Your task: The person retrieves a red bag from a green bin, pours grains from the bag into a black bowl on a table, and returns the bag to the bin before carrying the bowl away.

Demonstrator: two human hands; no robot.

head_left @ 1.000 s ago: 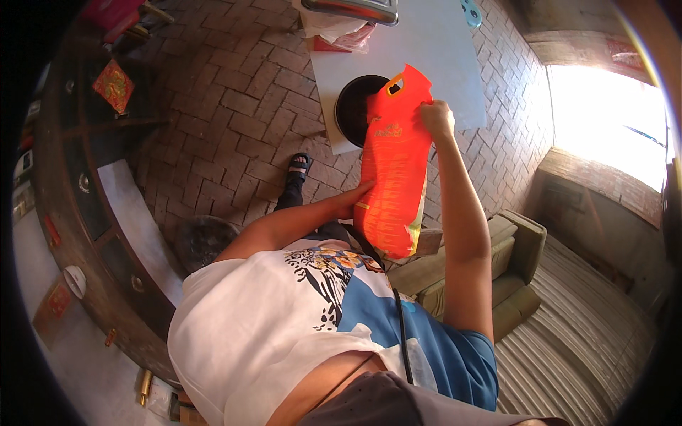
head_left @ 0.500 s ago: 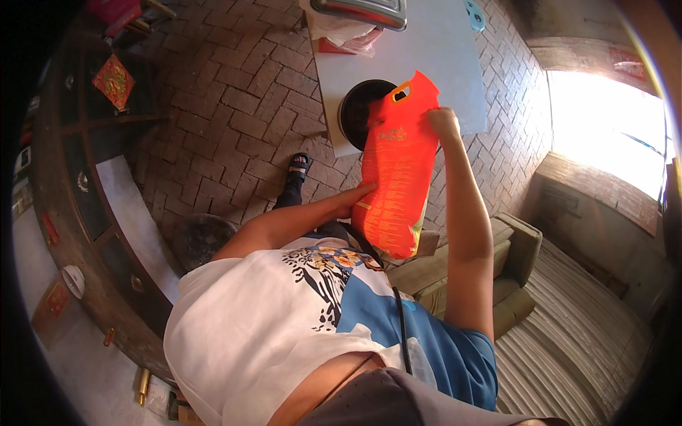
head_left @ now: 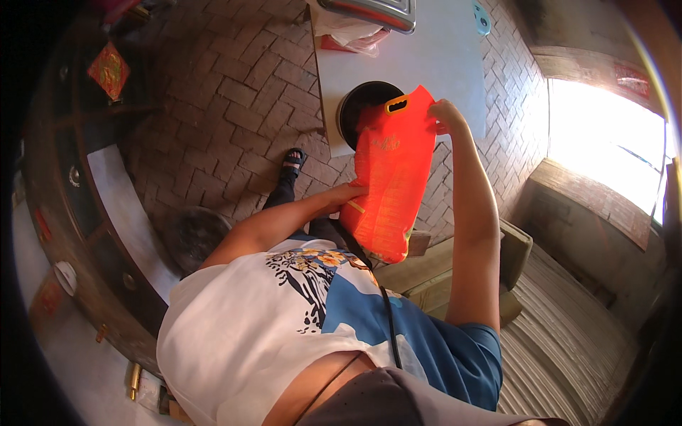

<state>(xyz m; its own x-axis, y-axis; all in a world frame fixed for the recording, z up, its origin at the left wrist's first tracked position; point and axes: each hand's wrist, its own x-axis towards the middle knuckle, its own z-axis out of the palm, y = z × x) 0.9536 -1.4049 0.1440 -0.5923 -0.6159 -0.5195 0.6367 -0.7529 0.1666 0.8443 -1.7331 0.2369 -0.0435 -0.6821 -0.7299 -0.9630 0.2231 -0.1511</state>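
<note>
A large bright orange-red bag [head_left: 395, 170] is held up in front of me, its yellow-rimmed handle hole [head_left: 398, 105] toward the far end. My right hand [head_left: 445, 116] is closed on the bag's upper right edge. Lower down, my left hand [head_left: 345, 196] grips the left side, with the fingers partly hidden by the bag. The bag's upper left part overlaps a round black pan [head_left: 346, 106] on the pale table, and covers much of the pan's inside. Whether anything comes out of the bag cannot be seen.
On the table [head_left: 433, 57] a metal tray [head_left: 387, 10] lies near white plastic wrapping [head_left: 348, 28]. A light-blue object [head_left: 482, 20] sits at its far right corner. Dark wooden drawers [head_left: 85, 177] stand left, a green cushioned seat [head_left: 426, 273] right. Brick paving [head_left: 227, 106] forms the floor.
The bag has shifted slightly left and toward me, with both hands still on it. My right hand's wrist has turned, and the handle hole looks flatter.
</note>
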